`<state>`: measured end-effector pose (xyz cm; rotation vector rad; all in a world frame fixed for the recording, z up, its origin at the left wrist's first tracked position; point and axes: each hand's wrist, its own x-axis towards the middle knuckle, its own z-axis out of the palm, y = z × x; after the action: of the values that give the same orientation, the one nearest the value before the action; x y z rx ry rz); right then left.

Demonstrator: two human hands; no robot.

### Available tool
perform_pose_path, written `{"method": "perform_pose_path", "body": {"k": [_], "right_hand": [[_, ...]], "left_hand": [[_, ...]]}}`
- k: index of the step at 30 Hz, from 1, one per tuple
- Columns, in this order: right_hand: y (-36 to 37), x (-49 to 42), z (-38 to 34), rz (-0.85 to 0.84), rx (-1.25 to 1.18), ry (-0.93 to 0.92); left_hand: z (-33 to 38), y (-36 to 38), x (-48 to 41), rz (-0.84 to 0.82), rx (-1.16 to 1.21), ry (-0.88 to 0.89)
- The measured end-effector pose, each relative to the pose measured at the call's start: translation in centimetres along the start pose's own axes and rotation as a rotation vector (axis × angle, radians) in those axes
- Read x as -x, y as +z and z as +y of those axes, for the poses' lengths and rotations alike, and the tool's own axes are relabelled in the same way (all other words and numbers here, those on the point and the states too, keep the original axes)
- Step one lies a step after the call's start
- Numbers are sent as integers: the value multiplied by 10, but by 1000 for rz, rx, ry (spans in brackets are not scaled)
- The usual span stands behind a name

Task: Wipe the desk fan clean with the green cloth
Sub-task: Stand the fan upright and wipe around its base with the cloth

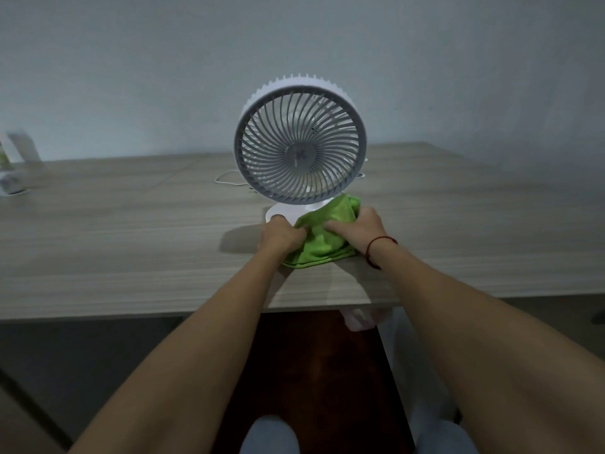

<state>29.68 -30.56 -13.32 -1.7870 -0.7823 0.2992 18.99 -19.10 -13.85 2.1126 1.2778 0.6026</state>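
Observation:
A white desk fan (300,140) stands upright on the wooden desk (131,231), its round grille facing me and its round base partly covered. The green cloth (322,239) lies bunched over the right side of the base and spills onto the desk in front of it. My left hand (280,235) grips the cloth's left edge with curled fingers, right by the base. My right hand (358,229) grips the cloth's right side, a red string around that wrist.
A thin white cable (229,178) trails on the desk behind the fan. Blurred white and green items (13,168) sit at the far left of the desk. A plain wall rises behind. The desk's front edge runs just below my forearms.

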Motion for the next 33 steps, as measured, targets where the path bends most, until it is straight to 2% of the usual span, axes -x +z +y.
{"method": "perform_pose_path", "body": {"k": [3, 6, 11, 16, 21, 29, 31, 33], "right_hand": [[-3, -3, 1, -3, -126, 109], [-4, -3, 7, -19, -30, 211], [1, 3, -1, -35, 9, 207], [23, 15, -18, -111, -169, 245], [97, 31, -58, -279, -223, 190], [208, 51, -107, -323, -187, 155], [217, 52, -107, -271, -72, 81], [217, 54, -105, -217, 168, -68]], "left_hand": [[8, 1, 3, -76, -4, 14], [10, 2, 8, -72, 95, 50], [2, 6, 15, -33, 304, 77], [-22, -19, 17, 58, 359, 70], [-86, -93, 5, 202, 269, 50], [-166, -176, 4, 368, 213, -42], [-174, -185, 3, 372, 173, -49], [-182, -192, 2, 414, 51, -27]]}}
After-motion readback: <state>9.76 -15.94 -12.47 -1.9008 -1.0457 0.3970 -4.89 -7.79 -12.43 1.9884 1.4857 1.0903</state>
